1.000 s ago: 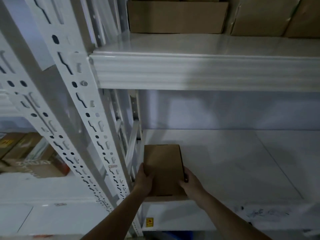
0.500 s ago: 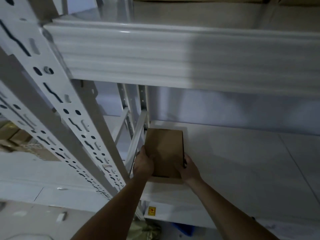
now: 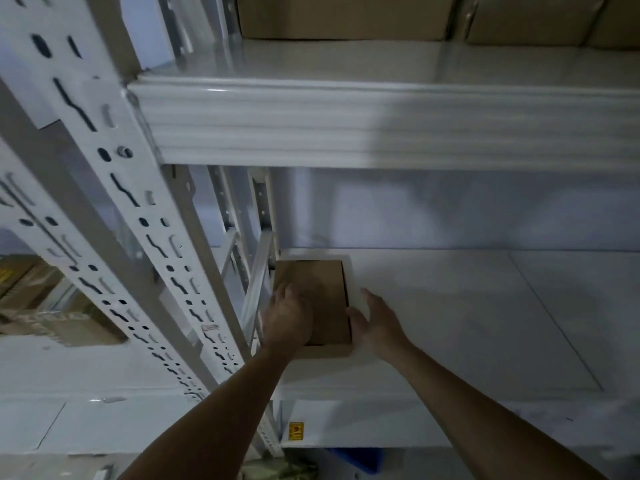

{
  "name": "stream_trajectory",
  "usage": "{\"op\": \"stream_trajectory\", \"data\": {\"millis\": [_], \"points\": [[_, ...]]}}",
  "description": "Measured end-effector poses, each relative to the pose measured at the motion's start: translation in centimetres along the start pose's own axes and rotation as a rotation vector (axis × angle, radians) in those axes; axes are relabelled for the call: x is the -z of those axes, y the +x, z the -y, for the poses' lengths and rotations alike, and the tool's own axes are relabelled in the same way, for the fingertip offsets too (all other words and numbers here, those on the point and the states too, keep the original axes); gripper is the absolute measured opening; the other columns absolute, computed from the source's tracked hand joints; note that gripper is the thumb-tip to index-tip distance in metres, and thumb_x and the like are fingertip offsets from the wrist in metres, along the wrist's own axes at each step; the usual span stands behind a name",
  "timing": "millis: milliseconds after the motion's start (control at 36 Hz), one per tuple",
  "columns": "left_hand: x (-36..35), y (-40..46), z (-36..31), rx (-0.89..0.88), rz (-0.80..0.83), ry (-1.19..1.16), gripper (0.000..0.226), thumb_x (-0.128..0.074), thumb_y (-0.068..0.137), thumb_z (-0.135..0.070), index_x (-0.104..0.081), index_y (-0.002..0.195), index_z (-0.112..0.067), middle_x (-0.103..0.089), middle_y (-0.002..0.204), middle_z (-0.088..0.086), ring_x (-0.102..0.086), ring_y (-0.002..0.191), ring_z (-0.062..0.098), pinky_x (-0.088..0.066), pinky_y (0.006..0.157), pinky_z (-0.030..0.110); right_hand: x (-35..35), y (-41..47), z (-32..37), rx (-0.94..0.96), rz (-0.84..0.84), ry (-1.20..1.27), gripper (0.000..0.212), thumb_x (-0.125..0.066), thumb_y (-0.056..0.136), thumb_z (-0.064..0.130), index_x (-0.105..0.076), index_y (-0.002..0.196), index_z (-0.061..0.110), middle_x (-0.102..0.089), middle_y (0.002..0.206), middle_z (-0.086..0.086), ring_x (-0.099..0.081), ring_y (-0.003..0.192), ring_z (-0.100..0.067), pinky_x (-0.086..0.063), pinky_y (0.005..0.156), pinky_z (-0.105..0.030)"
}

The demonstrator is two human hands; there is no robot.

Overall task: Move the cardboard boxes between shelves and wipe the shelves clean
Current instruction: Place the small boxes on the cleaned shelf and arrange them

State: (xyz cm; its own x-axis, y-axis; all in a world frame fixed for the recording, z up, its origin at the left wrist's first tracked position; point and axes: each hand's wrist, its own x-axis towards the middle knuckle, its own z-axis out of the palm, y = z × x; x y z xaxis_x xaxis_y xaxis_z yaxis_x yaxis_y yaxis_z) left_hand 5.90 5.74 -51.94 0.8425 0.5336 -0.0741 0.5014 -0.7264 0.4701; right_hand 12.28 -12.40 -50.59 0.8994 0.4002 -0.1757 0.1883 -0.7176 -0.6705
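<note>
A small flat cardboard box (image 3: 323,296) lies on the white lower shelf (image 3: 467,323), pushed into its far left corner beside the upright. My left hand (image 3: 287,318) rests flat on the box's left part, fingers straight. My right hand (image 3: 375,322) is open just right of the box, thumb near its right edge, fingers spread above the shelf. Larger cardboard boxes (image 3: 341,15) stand at the back of the upper shelf (image 3: 381,126).
A white slotted upright (image 3: 138,216) runs diagonally at the left. More cardboard boxes (image 3: 45,306) sit on a neighbouring rack at far left. Something blue (image 3: 356,459) shows under the lower shelf. A yellow sticker (image 3: 296,431) marks the shelf's front edge.
The box slid further back into the shelf's left corner. My right hand let go of its side and opened; my left hand moved onto the top.
</note>
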Motion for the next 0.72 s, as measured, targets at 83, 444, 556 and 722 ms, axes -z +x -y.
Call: {"op": "stream_trajectory", "data": {"millis": [83,444,556,722], "points": [[1.5,-2.0,-1.8,-0.110,0.084,0.067,0.062,-0.041,0.105,-0.040,-0.030,0.157,-0.008,-0.034,0.162,0.014,-0.035,0.148,0.031,-0.031,0.120,0.041,3.1,-2.0,-0.2,0.096,0.021,-0.105,0.065,-0.051,0.105,0.042,-0.027,0.160,0.017,-0.030,0.165,-0.004,-0.030,0.150,-0.022,-0.024,0.118,-0.031],[7.9,-14.3,-4.4,-0.337,0.087,0.238,0.059,-0.048,0.104,-0.047,-0.036,0.156,-0.021,-0.043,0.158,0.004,-0.046,0.139,0.027,-0.037,0.114,0.036,11.5,-11.4,1.1,0.454,0.239,-0.535,0.067,-0.042,0.107,0.047,-0.017,0.163,0.022,-0.019,0.169,0.002,-0.022,0.153,-0.018,-0.025,0.121,-0.034],[9.6,-19.6,-3.4,-0.278,0.054,0.237,0.067,-0.042,0.102,-0.057,-0.031,0.159,-0.024,-0.035,0.164,0.003,-0.038,0.147,0.025,-0.033,0.119,0.040,11.1,-14.6,2.7,0.544,0.301,-0.526,0.066,-0.041,0.107,0.047,-0.015,0.163,0.025,-0.016,0.169,0.004,-0.020,0.154,-0.017,-0.022,0.121,-0.031],[13.7,-26.8,-0.2,-0.199,-0.009,0.275,0.067,-0.041,0.103,-0.057,-0.033,0.159,-0.021,-0.033,0.165,0.002,-0.037,0.148,0.024,-0.031,0.121,0.038,7.9,-18.0,6.3,0.681,0.370,-0.534,0.068,-0.042,0.104,0.053,-0.020,0.162,0.027,-0.021,0.168,0.006,-0.029,0.150,-0.017,-0.027,0.121,-0.032]]}}
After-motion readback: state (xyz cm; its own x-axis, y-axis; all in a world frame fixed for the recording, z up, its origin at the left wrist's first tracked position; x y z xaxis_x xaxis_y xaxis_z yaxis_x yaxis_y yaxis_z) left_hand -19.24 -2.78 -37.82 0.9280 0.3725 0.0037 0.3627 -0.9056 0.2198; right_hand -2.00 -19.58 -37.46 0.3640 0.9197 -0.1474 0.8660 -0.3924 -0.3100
